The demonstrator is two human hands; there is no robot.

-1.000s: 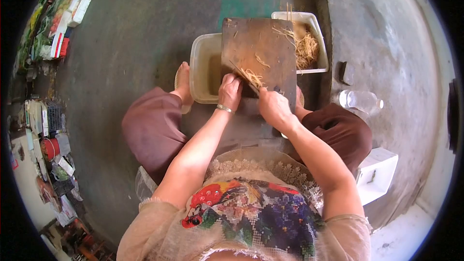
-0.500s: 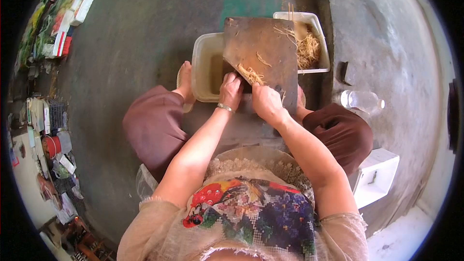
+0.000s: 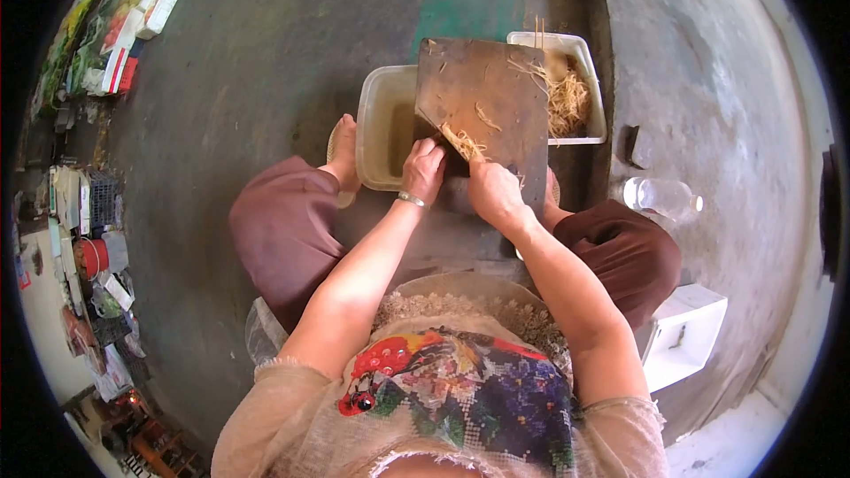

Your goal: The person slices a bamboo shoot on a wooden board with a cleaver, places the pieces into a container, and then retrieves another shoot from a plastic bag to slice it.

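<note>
A grey, worn floor (image 3: 266, 80) fills most of the room, scuffed and stained, with a faded green patch (image 3: 469, 9) beyond the work and a paler concrete strip (image 3: 699, 80) down the right side. Crates and packed goods (image 3: 88, 239) crowd the far left. The seated person's brown trousers (image 3: 288, 221) spread wide, and between the knees lies a dark wooden board (image 3: 487, 93), its top scratched and littered with bits. It overlaps a pale tub (image 3: 364, 133) on the left and reaches a white tub (image 3: 580, 140) on the right, where tangled straw-coloured strands (image 3: 567, 104) are heaped. A white box (image 3: 686, 336) and a clear bottle (image 3: 660, 197) lie farther right. The right hand (image 3: 496, 190) is closed at the near end of a thin dark blade (image 3: 434, 126), its grip hidden in the fist. The left hand (image 3: 423, 170) has its fingers curled at the board's near left edge, beside the blade; I can't tell what they pinch. Smallest of all, a little bunch of pale shreds (image 3: 463, 142) sits on the board, right along the blade
</note>
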